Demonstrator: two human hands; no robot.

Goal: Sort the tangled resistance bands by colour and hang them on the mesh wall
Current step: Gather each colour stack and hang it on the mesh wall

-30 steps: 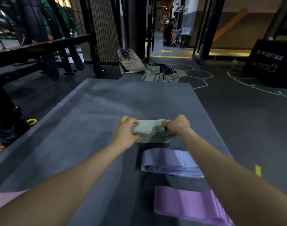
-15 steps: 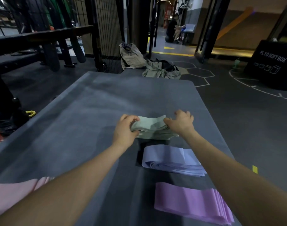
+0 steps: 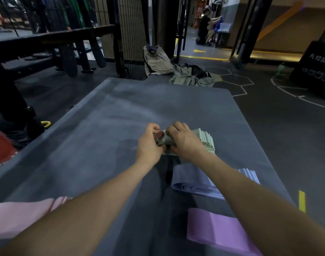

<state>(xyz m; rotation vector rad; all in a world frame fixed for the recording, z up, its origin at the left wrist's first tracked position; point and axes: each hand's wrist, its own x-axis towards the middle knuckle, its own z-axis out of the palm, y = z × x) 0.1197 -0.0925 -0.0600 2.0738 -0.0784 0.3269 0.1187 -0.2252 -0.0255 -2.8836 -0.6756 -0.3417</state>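
Note:
A stack of pale green bands [image 3: 204,139] lies on the grey mat [image 3: 106,130], its right end fanned out. My left hand [image 3: 149,145] pinches the stack's left end with curled fingers. My right hand [image 3: 184,140] lies over the top of the same stack, fingers curled round its left end close to the left hand. Nearer me lie a stack of lavender-blue bands [image 3: 193,180], a stack of purple bands [image 3: 219,231] and, at the lower left, pink bands [image 3: 19,215]. The black mesh wall [image 3: 132,36] stands beyond the mat's far edge.
A beige bag [image 3: 156,60] and a heap of grey-green clothes [image 3: 189,78] lie past the mat. A dark bench rack [image 3: 52,45] stands at the left, a red weight plate [image 3: 0,150] on the floor beside it. A black plyo box [image 3: 317,69] is far right. A person sits in the doorway [image 3: 204,28].
Both hands have come together at the green stack's left end. The right hand slid left over the top, and the stack's right end now fans out uncovered.

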